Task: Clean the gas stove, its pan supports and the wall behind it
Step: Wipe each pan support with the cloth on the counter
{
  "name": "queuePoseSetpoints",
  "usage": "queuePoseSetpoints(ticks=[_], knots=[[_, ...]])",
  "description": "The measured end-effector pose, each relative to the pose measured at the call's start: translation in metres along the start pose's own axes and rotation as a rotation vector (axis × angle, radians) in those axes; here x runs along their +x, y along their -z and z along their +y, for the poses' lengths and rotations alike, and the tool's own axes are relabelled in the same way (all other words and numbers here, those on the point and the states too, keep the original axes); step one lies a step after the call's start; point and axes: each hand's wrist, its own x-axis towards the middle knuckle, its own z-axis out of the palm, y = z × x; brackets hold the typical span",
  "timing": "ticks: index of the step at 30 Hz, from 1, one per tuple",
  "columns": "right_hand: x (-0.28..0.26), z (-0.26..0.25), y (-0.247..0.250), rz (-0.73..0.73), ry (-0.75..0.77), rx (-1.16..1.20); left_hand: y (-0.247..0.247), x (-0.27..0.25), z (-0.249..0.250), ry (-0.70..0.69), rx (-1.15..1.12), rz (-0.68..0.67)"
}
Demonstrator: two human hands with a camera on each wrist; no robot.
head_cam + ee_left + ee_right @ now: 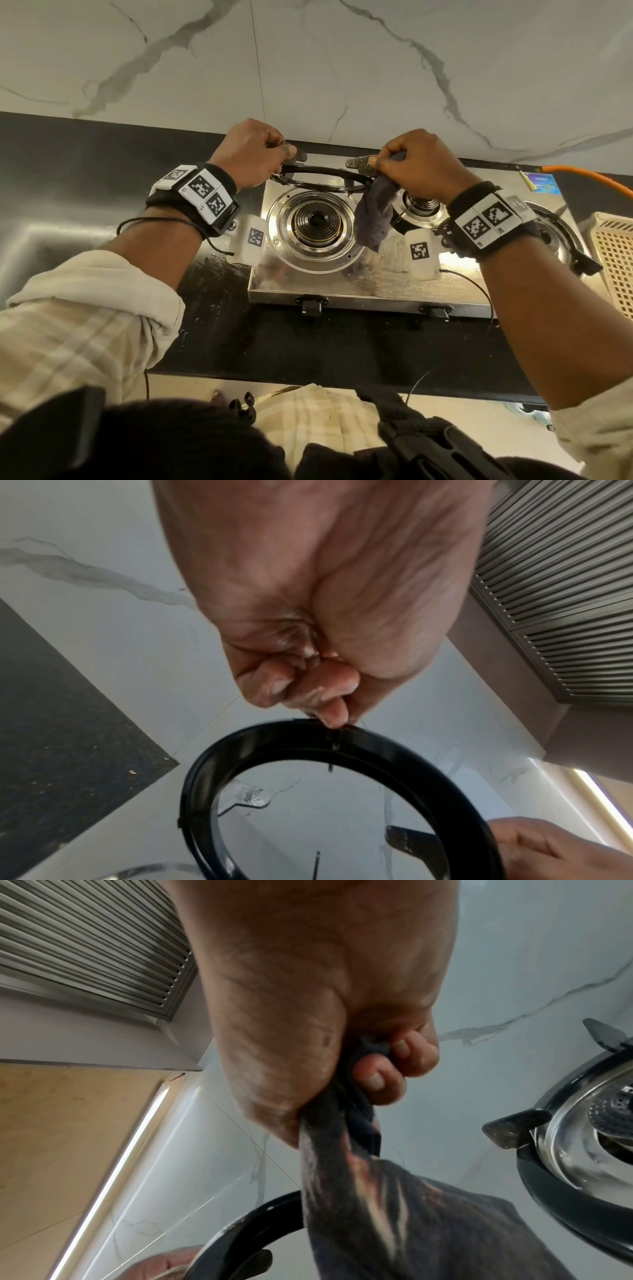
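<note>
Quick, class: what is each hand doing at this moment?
Left hand: closed, gripping the black pan support by one prong.
Right hand: closed, gripping the dark cloth against the pan support's opposite prong.

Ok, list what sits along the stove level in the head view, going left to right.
Left hand → lifted black ring pan support → hanging dark grey cloth → right hand → orange gas hose → cream plastic lattice basket.

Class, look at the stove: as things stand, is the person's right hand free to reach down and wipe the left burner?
Probably yes. The pan support is lifted clear of the left burner, so it lies uncovered, and the right hand already grips the dark cloth just above it. That hand also steadies the support, though, so it may need to let go first.
</note>
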Motion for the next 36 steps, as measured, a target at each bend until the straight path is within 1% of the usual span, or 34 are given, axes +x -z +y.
queuePoseSetpoints(ticks=[9,11,13,16,18,20,22,25,27,30,32,34,35,36], knots=[[0.007,-0.002,-0.006,-0.050,0.028,-0.045,-0.001,-0.012,-0.003,0.011,-0.013,0.068],[0.007,-0.001,-0.008,-0.012,0.048,-0.127,-0.004,-0.016,-0.002,0.025,-0.007,0.090],[0.005,-0.004,-0.007,0.057,0.080,-0.227,-0.007,-0.018,-0.001,0.044,-0.014,0.118],[-0.004,-0.020,-0.001,0.125,0.164,-0.335,-0.012,-0.021,0.005,0.065,-0.045,0.145],[-0.010,-0.036,0.000,0.119,0.243,-0.380,-0.016,-0.020,0.010,0.063,-0.044,0.154],[-0.012,-0.051,-0.006,0.062,0.318,-0.448,-0.020,-0.019,0.016,0.054,-0.021,0.160],[-0.010,-0.060,-0.017,0.034,0.372,-0.588,-0.024,-0.019,0.023,0.040,-0.010,0.169],[-0.006,-0.063,-0.030,0.039,0.429,-0.760,-0.028,-0.018,0.028,0.030,-0.007,0.184],[-0.004,-0.062,-0.033,0.020,0.454,-0.811,-0.029,-0.018,0.027,0.029,0.003,0.168],[0.000,-0.057,-0.028,0.002,0.484,-0.817,-0.031,-0.017,0.025,0.009,0.022,0.093],[0.003,-0.053,-0.020,-0.008,0.475,-0.786,-0.030,-0.019,0.023,-0.009,0.006,0.055],[0.005,-0.048,-0.011,-0.031,0.437,-0.727,-0.025,-0.024,0.016,-0.061,0.017,0.017],[0.006,-0.045,-0.007,-0.041,0.420,-0.686,-0.021,-0.027,0.012,-0.097,0.040,-0.030],[0.007,-0.042,-0.004,-0.051,0.407,-0.642,-0.018,-0.030,0.005,-0.125,0.080,-0.106]])
